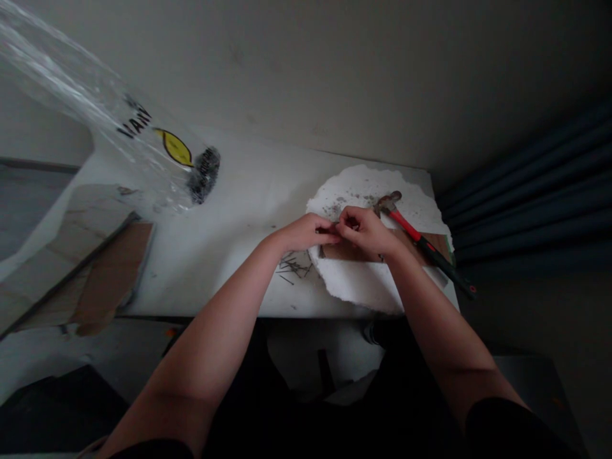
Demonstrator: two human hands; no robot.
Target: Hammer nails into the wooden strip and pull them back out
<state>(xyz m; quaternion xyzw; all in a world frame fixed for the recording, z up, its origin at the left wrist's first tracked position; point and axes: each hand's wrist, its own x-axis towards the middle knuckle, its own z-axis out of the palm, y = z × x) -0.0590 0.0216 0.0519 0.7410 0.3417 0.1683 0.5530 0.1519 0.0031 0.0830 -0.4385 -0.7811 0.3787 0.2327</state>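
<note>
Brown board (349, 250) on white foam sheet (363, 280) under 2 hands, left hand (308, 231) and right hand (366, 231), fingertips pinched together.

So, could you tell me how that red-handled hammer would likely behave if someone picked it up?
The hammer probably feels head-heavy, given its metal head. It looks rigid. Lying flat across the white sheet, it seems unlikely to roll.

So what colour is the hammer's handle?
The hammer handle is red near the head, black at the grip; head view.
</note>
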